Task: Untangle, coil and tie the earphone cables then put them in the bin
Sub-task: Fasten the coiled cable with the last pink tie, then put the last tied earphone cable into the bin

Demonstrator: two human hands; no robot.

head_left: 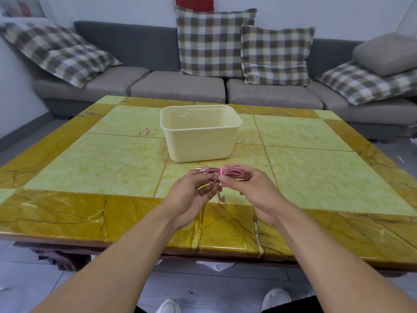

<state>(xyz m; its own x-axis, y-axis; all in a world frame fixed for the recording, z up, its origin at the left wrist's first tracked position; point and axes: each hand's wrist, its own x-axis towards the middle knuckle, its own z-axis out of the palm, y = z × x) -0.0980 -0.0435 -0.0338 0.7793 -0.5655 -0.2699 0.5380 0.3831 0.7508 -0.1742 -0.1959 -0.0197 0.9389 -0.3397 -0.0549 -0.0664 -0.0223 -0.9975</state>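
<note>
Head view: the left hand is gripping one end of the pink cable bundle, fingers curled beneath it near the plugs. The right hand is pinching the bundle at the bright pink tie cinching its middle. The bundle is being held above the table, just in front of the cream bin, which appears empty.

Risk: the tie is looking only partly secured. Releasing the pinch early could let the coils spring apart; loose plug ends could snag on the bin rim during transfer.
</note>
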